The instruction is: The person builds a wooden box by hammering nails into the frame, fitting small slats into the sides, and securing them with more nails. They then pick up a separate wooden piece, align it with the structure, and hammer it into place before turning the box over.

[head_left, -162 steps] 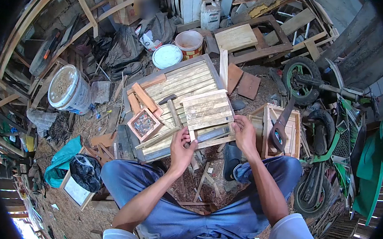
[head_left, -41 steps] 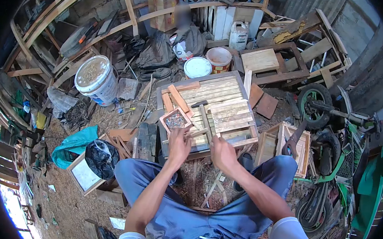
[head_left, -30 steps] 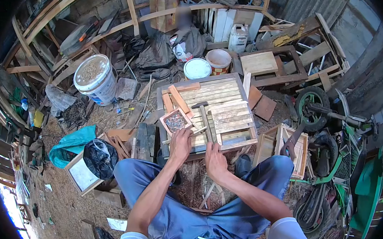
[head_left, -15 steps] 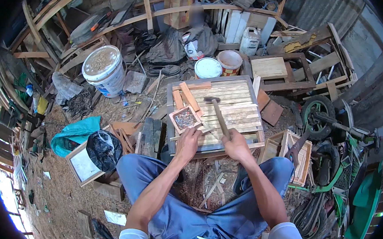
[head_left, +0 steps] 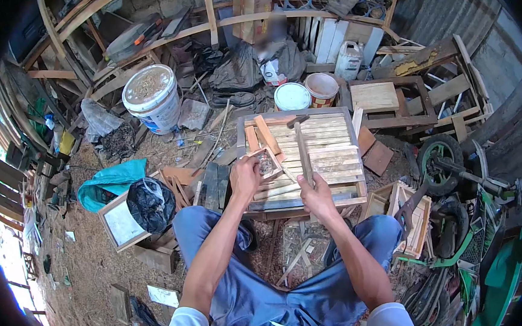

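Observation:
My right hand (head_left: 319, 198) is closed around the lower end of the handle of a hammer (head_left: 304, 151); its dark head rests over the far part of a slatted wooden panel (head_left: 335, 138). At the left rim of a small wooden box (head_left: 270, 174) with small bits, perhaps nails, inside, my left hand (head_left: 245, 177) has its fingers curled, the tips dipping over the edge. Whatever is between those fingertips is hidden. Behind the box lie short wood pieces (head_left: 267, 133) on the panel. A thin wood strip (head_left: 290, 175) lies between my hands.
Beyond the panel stand a white-lidded bucket (head_left: 292, 97) and an open-topped tub (head_left: 322, 88). A large bucket (head_left: 152, 98) is at the left. A wooden frame (head_left: 411, 216) and a green motorbike (head_left: 449, 237) are at the right. A black bag (head_left: 149, 203) lies by my left knee.
My left hand has moved from the panel's near edge up to the left side of the small box. The hammer's head has swung slightly away and right. The view has shifted a little.

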